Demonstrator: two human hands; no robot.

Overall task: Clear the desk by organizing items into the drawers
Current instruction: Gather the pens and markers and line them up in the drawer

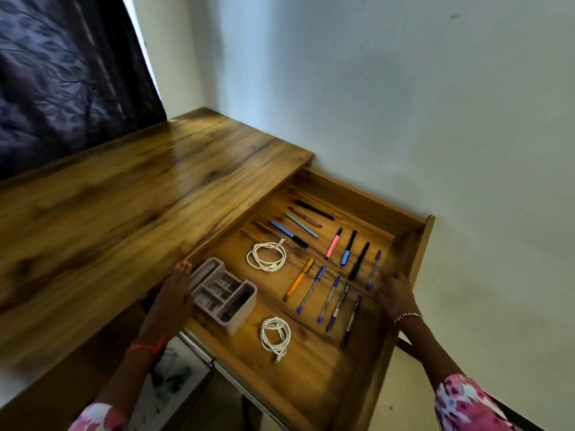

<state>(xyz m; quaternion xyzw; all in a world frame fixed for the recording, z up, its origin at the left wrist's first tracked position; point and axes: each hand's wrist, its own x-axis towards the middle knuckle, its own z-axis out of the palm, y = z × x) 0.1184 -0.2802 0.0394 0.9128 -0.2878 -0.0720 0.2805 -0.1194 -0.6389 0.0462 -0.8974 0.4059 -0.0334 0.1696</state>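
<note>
Pinching is looking like the nearest danger. The left hand point(174, 290) is resting with straight, released fingers at the left edge of the drawer point(357, 194), center-left of the frame, right where it is meeting the desk point(124, 197) — a push inward could be trapping those fingertips. The right hand point(396, 295), at center right, is touching the drawer's right wall; blur is hiding the fingers, so I cannot tell whether they are curling over the wall or lying flat.

The task's things are all lying inside the open drawer. The pens point(334, 298) are lying in slanted rows across its middle and right. One coiled white cable point(266, 256) is lying above, a second cable point(275, 335) below, and a grey organizer point(224, 297) is sitting just beside the left hand. The organizer is standing taller than the rest, so it may be catching under the desk top if the drawer goes in — and a jolt could be sending the pens rolling out of their rows.

A dark curtain point(62, 73) is hanging at upper left, and a pale wall point(404, 88) is filling the right.
</note>
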